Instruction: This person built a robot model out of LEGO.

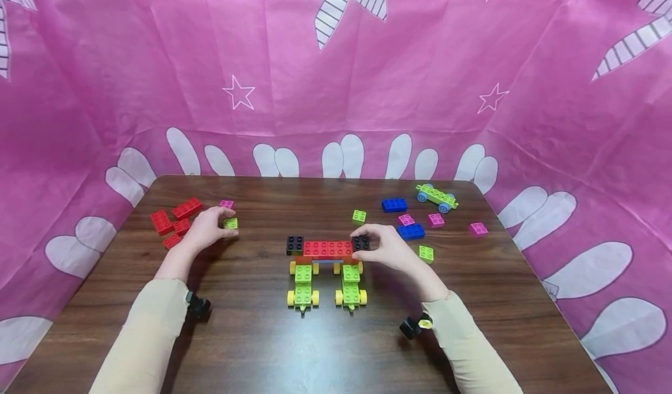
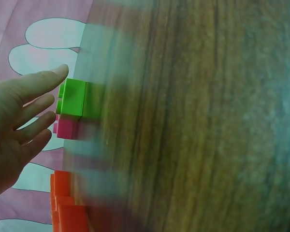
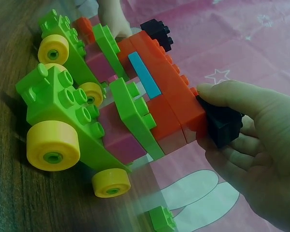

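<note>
A toy-brick build (image 1: 328, 249) stands mid-table: two green wheeled bases (image 1: 303, 293) with yellow wheels, red bricks bridging across the top and a black brick (image 1: 295, 245) at the left end. My right hand (image 1: 385, 247) pinches another black brick (image 3: 220, 121) at the right end, thumb on one side and fingers on the other. Over at the left, my left hand (image 1: 210, 230) reaches around a small green brick (image 1: 230, 223), its fingers loosely extended in the left wrist view. A pink brick (image 2: 66, 127) lies just beyond that green one.
Several red bricks (image 1: 162, 222) lie by the left forearm. To the right are blue bricks (image 1: 394, 205), pink bricks (image 1: 436, 220), small green bricks (image 1: 426, 254) and a green wheeled base (image 1: 437, 197) with blue wheels. A pink curtain (image 1: 294, 90) hangs behind the wooden table (image 1: 252, 335).
</note>
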### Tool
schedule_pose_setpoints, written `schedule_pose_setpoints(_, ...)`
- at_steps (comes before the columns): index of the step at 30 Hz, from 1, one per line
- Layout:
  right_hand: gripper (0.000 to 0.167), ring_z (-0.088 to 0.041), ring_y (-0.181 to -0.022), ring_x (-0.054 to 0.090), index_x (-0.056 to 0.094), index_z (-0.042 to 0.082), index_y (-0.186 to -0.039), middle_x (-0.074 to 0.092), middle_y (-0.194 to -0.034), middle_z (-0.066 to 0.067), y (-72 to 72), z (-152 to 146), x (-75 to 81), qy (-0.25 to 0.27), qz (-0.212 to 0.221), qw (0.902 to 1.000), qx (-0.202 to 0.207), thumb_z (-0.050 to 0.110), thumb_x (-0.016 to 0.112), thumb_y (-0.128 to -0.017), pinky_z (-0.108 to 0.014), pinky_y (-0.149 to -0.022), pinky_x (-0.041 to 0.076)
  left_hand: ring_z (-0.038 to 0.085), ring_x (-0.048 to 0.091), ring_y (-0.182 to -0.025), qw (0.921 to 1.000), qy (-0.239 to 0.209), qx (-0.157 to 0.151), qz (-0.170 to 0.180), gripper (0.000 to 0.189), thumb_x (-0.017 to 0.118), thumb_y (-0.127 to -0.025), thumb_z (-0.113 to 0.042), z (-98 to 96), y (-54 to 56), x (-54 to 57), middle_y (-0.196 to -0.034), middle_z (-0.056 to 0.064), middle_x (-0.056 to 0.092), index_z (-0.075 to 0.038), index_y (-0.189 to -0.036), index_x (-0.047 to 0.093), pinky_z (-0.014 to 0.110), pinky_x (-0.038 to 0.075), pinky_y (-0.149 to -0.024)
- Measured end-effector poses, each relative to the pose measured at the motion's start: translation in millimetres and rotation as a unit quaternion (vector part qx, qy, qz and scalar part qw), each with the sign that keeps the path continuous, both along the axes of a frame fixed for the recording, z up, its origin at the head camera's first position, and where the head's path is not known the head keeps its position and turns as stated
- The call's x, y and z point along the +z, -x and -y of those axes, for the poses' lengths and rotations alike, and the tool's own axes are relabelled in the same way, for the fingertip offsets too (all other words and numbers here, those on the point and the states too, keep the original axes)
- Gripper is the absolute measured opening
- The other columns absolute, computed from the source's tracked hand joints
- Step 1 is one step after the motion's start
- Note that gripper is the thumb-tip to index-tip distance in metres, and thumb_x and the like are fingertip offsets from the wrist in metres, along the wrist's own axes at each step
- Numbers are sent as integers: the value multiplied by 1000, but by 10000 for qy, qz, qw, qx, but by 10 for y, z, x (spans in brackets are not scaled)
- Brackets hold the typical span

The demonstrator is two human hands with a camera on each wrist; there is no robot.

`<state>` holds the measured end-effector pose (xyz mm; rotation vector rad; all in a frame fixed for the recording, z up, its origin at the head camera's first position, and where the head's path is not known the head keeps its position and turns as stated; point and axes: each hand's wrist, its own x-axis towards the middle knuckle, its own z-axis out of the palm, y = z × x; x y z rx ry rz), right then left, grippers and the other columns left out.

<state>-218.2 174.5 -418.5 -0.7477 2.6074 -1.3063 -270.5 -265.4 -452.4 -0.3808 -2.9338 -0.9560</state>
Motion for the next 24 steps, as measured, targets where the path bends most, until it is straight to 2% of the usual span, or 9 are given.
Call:
schedule_pose_setpoints(11, 39, -25, -107, 63, 67, 14, -116, 68, -115, -5, 7, -7, -8, 44, 7, 10000, 54, 26, 79, -82, -39, -86, 58, 44, 53, -114, 9997, 173, 3, 196, 54, 78, -81, -14, 0, 43, -46, -125, 32, 58, 10, -125, 58, 59, 41, -101)
schedule_pose_setpoints(22, 44, -26, -108, 62, 66, 5, -119, 68, -114, -5, 11, -6, -18, 88, 61, 9999, 65, 24, 79, -82, -39, -87, 58, 43, 57, -104, 9995, 285, 5, 150, 53, 79, -80, -13, -23, 84, -89, -120, 33, 60, 11, -122, 58, 56, 44, -93)
schedule_pose_setpoints(23, 43, -26, -107, 62, 66, 5, -119, 68, -114, -5, 11, -6, -18, 99, 61, 9999, 69, 24, 79, -82, -39, -87, 58, 41, 58, -101, 9996, 289, -13, 65, 59, 79, -82, -29, 9, 126, -155, -118, 32, 61, 10, -122, 59, 54, 46, -90)
schedule_pose_setpoints(24, 44, -26, -107, 62, 66, 4, -119, 68, -114, -6, 9, -7, -18, 109, 56, 9999, 75, 24, 79, -82, -39, -87, 58, 40, 58, -99, 9995, 304, -6, 68, 59, 79, -82, -29, 4, 129, -157, -117, 31, 62, 10, -122, 59, 53, 46, -89)
